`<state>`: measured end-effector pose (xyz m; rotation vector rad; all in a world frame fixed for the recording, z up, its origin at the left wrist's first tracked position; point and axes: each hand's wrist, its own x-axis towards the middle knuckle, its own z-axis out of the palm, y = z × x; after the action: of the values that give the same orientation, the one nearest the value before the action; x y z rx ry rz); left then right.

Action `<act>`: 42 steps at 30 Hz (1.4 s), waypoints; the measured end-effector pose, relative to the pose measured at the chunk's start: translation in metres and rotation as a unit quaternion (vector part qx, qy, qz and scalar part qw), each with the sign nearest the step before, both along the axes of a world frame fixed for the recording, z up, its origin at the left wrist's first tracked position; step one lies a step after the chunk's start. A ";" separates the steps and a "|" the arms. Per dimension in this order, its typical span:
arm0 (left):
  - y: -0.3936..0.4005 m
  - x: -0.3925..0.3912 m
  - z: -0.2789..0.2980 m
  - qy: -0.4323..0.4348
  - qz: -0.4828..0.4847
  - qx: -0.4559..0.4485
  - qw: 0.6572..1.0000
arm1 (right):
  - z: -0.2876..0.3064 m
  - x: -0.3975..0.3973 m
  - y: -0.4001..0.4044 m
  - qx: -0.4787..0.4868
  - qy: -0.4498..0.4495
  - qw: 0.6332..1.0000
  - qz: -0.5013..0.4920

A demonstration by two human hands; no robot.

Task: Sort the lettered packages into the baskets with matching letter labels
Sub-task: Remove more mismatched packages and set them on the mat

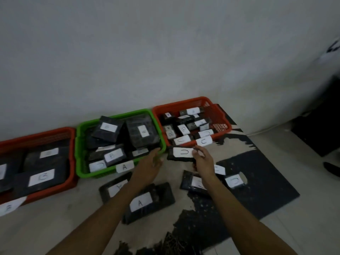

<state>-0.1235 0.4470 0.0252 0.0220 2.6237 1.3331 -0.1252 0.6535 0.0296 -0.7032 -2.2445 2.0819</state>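
Left basket: your red basket (pixel 70 144) with a B tag on its front sits at the floor's left edge against the wall, holding dark packages, one labelled B (pixel 41 177).
Middle basket: the green basket (pixel 81 148) with an A tag on its front stands just beside it, piled with packages.
Floor packages: two A packages (pixel 141 203) lie in front of the green basket, partly under your left forearm.
Left hand: your left hand (pixel 149 166) hovers at the green basket's front right corner, fingers relaxed and spread, holding nothing.
Held package: your right hand (pixel 202 159) grips a dark C package (pixel 182 153) by its right end, just in front of the right basket.
Right basket: the red basket (pixel 217 109) with a C tag holds mixed packages.
Mat: more C packages (pixel 234 181) lie on the dark mat (pixel 266 181).
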 end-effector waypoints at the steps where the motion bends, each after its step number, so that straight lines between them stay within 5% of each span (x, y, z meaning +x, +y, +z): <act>1: 0.013 0.002 -0.007 -0.019 -0.004 0.002 1.000 | -0.007 0.004 0.020 0.008 -0.008 1.000 -0.023; 6: 0.056 0.005 -0.031 -0.060 -0.064 -0.019 0.996 | -0.032 0.018 0.099 0.039 -0.040 0.994 -0.096; 14: 0.081 0.009 -0.053 -0.091 -0.079 -0.083 0.989 | -0.045 -0.016 0.141 0.095 -0.057 0.991 -0.069; 21: 0.094 0.010 -0.063 -0.105 -0.129 -0.140 0.976 | -0.067 -0.042 0.143 0.244 -0.047 0.967 0.053; 31: 0.123 0.022 -0.069 -0.079 -0.176 -0.256 0.947 | -0.082 -0.041 0.156 0.411 -0.110 0.882 0.202; 37: 0.108 0.019 -0.061 -0.034 -0.104 -0.153 0.982 | -0.063 -0.041 0.135 0.452 -0.019 0.872 0.188; 42: 0.076 0.006 -0.038 0.061 -0.030 -0.143 0.987 | -0.042 -0.046 0.078 0.385 0.127 0.880 0.250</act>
<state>-0.1175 0.5232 -0.0125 0.1427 2.8668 0.9553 -0.1714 0.7315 -0.0127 0.2058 -2.9288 1.0500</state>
